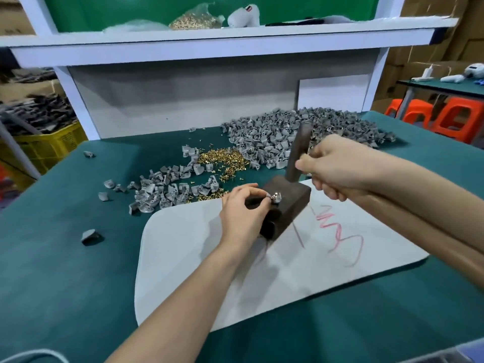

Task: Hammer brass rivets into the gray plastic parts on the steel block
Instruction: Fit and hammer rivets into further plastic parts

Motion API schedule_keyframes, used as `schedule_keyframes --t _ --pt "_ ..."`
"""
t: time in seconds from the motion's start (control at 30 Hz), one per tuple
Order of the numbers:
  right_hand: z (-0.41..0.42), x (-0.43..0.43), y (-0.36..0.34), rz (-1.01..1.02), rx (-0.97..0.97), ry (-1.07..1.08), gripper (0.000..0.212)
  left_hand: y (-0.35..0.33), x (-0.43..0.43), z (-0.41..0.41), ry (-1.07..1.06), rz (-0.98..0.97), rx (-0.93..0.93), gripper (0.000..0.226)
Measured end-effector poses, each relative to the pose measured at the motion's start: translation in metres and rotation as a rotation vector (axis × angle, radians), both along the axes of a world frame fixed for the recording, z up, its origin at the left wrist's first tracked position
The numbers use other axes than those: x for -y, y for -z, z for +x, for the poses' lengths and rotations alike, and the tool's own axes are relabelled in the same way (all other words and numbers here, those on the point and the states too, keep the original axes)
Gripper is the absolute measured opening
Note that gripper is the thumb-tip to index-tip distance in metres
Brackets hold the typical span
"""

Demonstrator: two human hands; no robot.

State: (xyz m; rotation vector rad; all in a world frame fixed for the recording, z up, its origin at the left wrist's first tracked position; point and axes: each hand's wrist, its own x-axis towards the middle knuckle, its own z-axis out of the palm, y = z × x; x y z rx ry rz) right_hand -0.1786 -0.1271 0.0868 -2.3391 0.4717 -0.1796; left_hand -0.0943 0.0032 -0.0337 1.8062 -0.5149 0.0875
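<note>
near: white mat [209, 271] lies bare before the steel block [288, 208], open approach | left: bench [52, 271] open, one stray part [90, 236] | block top: left hand [243, 213] pinches a gray part [275, 198], right hand [337, 169] grips the hammer [298, 150] upright just behind | beyond: small parts pile [162, 189] and brass rivets [222, 161] crowd the bench | back right: big heap [301, 132], shelf [209, 48] overhead

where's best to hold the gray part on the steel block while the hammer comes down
Probably by its left edge, pinched low from the left, as the left hand does now. The gray part sits on top of the steel block, and the hammer in the right hand hangs above to the right, so that side keeps fingers clear.
</note>
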Motion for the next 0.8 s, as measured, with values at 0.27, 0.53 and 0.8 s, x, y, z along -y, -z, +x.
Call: schedule_keyframes --t 0.27,0.53,0.8 --pt "0.010 -0.020 0.011 -0.061 -0.100 -0.013 0.033 0.004 0.001 0.002 0.014 -0.046 0.011 0.029" --pt "0.012 -0.026 0.022 -0.270 -0.136 0.036 0.025 0.004 0.000 0.002 0.033 -0.067 0.020 0.027" --pt "0.012 -0.025 0.022 -0.247 -0.118 0.059 0.028 0.004 0.001 0.000 0.042 -0.077 0.024 0.028"
